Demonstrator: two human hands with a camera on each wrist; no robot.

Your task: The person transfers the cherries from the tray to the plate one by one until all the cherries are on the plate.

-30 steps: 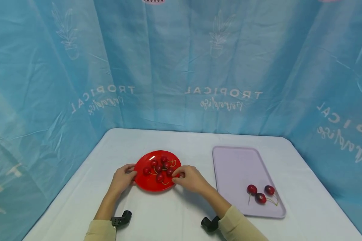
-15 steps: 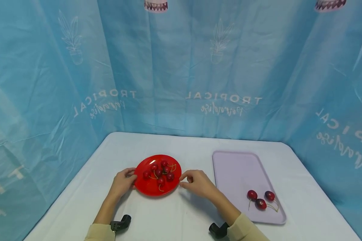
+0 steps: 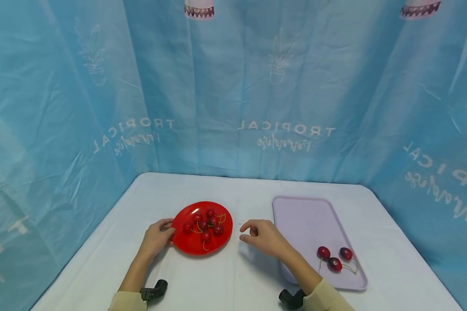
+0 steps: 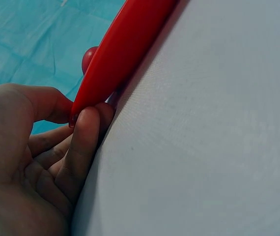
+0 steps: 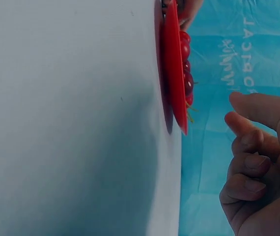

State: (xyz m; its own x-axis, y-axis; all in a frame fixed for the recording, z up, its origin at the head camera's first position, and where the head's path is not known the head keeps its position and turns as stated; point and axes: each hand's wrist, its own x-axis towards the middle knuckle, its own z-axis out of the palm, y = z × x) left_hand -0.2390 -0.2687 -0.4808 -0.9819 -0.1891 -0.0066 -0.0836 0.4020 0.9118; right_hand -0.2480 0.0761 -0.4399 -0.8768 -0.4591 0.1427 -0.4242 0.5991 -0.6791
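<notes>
A shiny red plate [image 3: 188, 247] bears several dark red cherries [image 3: 203, 224] with green stems, left of the table's middle. My left hand [image 3: 155, 236] pinches its left rim; the left wrist view shows the thumb on one side of the rim [image 4: 88, 93] and fingers under it. My right hand [image 3: 265, 236] hovers right of the plate, with thumb and forefinger apart and nothing between them. In the right wrist view the other fingers of the right hand [image 5: 263, 162] curl loosely, and the plate [image 5: 172, 64] appears edge-on over its shadow.
A pale lilac tray [image 3: 299, 216] lies on the right of the white table [image 3: 202, 280], partly behind my right forearm. In its near right corner are three cherries [image 3: 334, 264] with stems. A blue printed curtain [image 3: 233, 86] closes off the back and sides.
My right hand has drawn back from the cherries on the plate to the right, its fingertips parting. The left hand stays on the plate's rim. The head view has tilted slightly upward.
</notes>
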